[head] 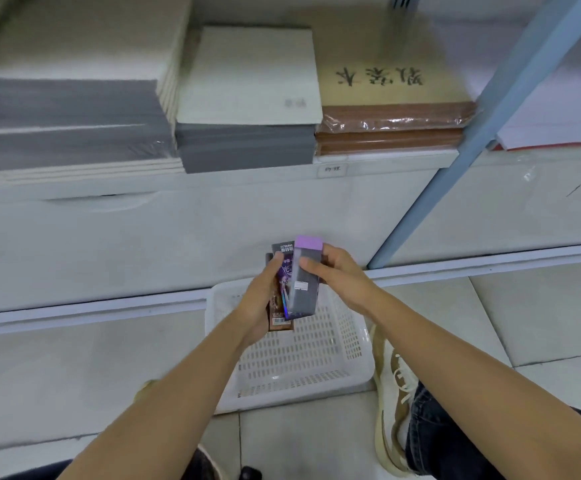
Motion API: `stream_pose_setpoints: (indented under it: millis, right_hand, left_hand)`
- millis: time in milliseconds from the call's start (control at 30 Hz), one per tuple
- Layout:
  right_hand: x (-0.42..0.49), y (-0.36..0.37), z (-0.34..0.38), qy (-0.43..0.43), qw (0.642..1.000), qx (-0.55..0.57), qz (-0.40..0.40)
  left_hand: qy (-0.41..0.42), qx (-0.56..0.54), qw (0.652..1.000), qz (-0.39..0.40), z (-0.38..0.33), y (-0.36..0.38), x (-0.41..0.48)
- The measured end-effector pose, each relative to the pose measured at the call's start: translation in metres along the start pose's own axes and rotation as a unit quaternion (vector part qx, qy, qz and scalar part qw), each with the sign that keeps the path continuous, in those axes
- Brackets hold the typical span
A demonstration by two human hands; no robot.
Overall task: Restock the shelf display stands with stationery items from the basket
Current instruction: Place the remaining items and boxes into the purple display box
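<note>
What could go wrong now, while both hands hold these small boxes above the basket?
1. The left hand grips a brown box and a dark printed box in a loose fan; one might slip out and fall toward the white basket.
2. The right hand holds the purple-ended grey box only near its top, so it may swing or drop.

You hold a grey rectangular box [304, 289], lilac top, upright against dark printed card packs [283, 268]. Directly below: white perforated plastic basket [302, 368], open side up.
</note>
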State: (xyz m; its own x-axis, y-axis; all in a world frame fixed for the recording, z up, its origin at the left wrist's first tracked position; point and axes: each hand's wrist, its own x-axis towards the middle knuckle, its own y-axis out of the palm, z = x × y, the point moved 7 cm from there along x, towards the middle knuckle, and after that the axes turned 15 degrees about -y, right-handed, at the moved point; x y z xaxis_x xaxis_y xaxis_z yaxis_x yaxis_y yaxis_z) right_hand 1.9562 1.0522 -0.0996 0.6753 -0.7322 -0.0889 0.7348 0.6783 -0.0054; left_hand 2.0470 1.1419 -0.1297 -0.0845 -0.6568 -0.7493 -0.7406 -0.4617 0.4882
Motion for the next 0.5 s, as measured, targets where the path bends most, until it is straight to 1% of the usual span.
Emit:
stream_pose_setpoints:
  millis: [100, 167, 233, 333, 500]
  right_hand:
    - [0.006, 0.015, 0.031, -0.033, 0.999, -0.034, 0.003]
    - [0.008, 0.026, 0.054, -0.051, 0.998, -0.036, 0.014]
    - [0.009, 0.038, 0.080, -0.072, 0.997, -0.029, 0.020]
    - [0.011, 0.053, 0.119, -0.106, 0.994, -0.015, 0.007]
    - [0.011, 0.078, 0.182, -0.160, 0.987, 0.022, 0.020]
  left_hand:
    - [0.063, 0.048, 0.996, -0.028, -0.021, -0.007, -0.034]
    - [0.093, 0.078, 0.991, -0.047, -0.035, -0.011, -0.055]
    - [0.128, 0.087, 0.986, -0.056, -0.051, -0.011, -0.078]
    - [0.187, 0.090, 0.976, -0.068, -0.077, -0.006, -0.116]
    - [0.265, 0.103, 0.951, -0.118, -0.105, 0.004, -0.173]
